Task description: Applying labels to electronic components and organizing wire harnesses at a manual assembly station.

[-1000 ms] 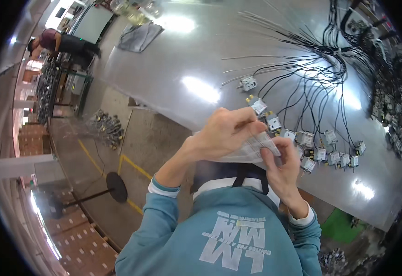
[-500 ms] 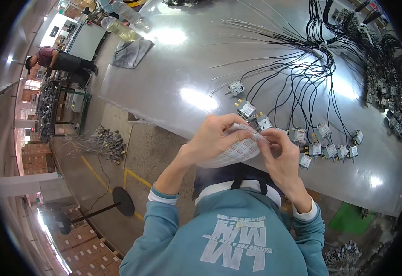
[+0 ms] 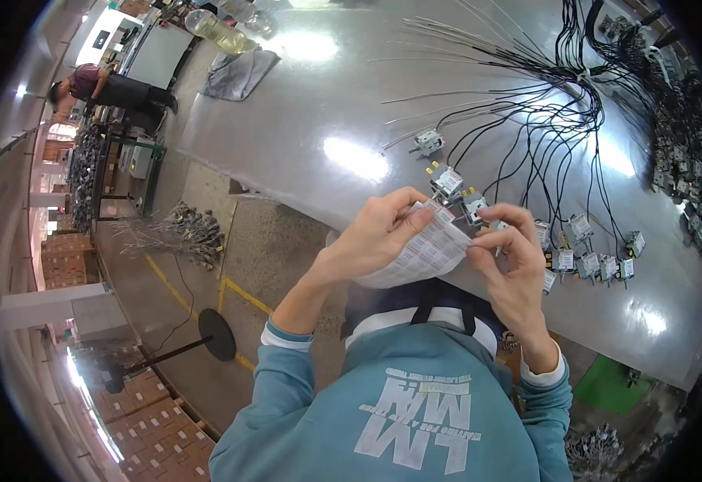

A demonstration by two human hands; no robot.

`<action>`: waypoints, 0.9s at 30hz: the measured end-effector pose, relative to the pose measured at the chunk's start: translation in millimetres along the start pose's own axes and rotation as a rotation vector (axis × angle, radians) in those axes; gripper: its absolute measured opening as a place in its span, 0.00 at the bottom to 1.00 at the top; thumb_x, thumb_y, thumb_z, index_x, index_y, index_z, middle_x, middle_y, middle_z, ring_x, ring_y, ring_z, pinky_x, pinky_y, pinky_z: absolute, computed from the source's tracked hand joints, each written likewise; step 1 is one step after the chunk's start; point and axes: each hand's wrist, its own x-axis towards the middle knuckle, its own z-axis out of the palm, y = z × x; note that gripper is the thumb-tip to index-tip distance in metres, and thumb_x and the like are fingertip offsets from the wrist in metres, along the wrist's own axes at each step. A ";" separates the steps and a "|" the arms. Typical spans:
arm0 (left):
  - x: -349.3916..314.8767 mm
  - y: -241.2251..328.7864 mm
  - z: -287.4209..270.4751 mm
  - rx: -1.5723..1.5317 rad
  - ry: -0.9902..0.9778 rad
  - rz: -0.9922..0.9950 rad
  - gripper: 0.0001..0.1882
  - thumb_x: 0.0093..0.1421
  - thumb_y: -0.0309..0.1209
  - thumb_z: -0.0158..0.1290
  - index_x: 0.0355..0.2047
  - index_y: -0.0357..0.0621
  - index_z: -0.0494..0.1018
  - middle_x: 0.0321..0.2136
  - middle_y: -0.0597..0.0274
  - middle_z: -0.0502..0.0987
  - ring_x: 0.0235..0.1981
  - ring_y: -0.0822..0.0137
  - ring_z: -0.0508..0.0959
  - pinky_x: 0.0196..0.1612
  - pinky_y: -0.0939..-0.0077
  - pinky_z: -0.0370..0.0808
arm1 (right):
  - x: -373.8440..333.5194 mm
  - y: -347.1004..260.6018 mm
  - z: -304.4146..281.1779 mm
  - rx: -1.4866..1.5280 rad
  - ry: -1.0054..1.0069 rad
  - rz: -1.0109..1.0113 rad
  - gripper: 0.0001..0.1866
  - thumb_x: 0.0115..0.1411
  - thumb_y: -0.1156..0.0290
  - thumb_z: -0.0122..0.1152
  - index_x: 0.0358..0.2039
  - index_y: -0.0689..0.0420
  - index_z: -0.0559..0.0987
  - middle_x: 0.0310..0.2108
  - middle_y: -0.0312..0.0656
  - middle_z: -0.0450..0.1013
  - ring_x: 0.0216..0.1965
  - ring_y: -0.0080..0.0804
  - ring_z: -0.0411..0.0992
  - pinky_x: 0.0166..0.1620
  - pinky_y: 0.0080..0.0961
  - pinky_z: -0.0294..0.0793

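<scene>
Above the near edge of the table, a curled white sheet of printed labels hangs from my left hand, its thumb on top and fingers behind. My right hand pinches the sheet's right-hand corner between thumb and forefinger, the other fingers curled. Whether a single label is lifted there is too small to tell. Just beyond the sheet lie small metal switch-like parts with white labels and yellow tabs, among them one part and another part. Black wires run from several parts.
A dark heap of similar wired parts fills the table's right side. A grey cloth and a bottle of yellowish liquid stand at the far left. On the floor are a wire bundle and a pedestal fan. Another person stands at the far left.
My right hand has shifted rightward a little, with its fingers drawn toward the sheet's corner. More of the printed sheet faces up. The whole view has shifted slightly.
</scene>
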 end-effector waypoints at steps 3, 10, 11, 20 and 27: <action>0.5 -3.6 6.8 0.010 0.004 0.111 0.11 0.75 0.29 0.55 0.50 0.33 0.76 0.33 0.53 0.85 0.36 0.71 0.83 0.41 0.71 0.80 | 16.4 -17.1 12.2 0.102 0.154 0.040 0.19 0.60 0.77 0.74 0.52 0.55 0.82 0.56 0.42 0.74 0.59 0.33 0.73 0.54 0.31 0.77; 0.3 2.0 10.7 0.047 0.001 0.126 0.14 0.77 0.32 0.51 0.55 0.36 0.77 0.35 0.51 0.86 0.36 0.68 0.83 0.43 0.68 0.80 | 13.7 -5.3 12.3 0.218 0.053 0.261 0.38 0.66 0.76 0.72 0.71 0.58 0.62 0.43 0.41 0.80 0.48 0.30 0.80 0.59 0.33 0.78; 0.9 2.8 10.1 0.050 -0.004 0.143 0.14 0.77 0.32 0.50 0.55 0.36 0.77 0.36 0.50 0.85 0.37 0.66 0.83 0.44 0.66 0.80 | 12.7 -3.9 11.5 0.220 0.049 0.263 0.38 0.66 0.76 0.72 0.71 0.58 0.62 0.43 0.41 0.80 0.48 0.30 0.80 0.59 0.33 0.78; 4.6 2.4 26.2 0.169 0.010 0.122 0.12 0.77 0.34 0.50 0.50 0.37 0.76 0.35 0.42 0.84 0.36 0.49 0.85 0.42 0.60 0.79 | 17.7 -12.2 13.6 0.368 0.214 0.124 0.52 0.62 0.80 0.74 0.77 0.52 0.49 0.61 0.52 0.72 0.51 0.35 0.81 0.58 0.35 0.82; 12.1 9.9 28.7 0.245 -0.045 0.236 0.14 0.74 0.40 0.56 0.39 0.41 0.77 0.25 0.47 0.80 0.27 0.44 0.82 0.30 0.58 0.77 | 12.6 -22.5 -10.4 0.492 0.226 0.184 0.56 0.61 0.88 0.70 0.80 0.50 0.45 0.60 0.53 0.71 0.46 0.31 0.82 0.50 0.24 0.82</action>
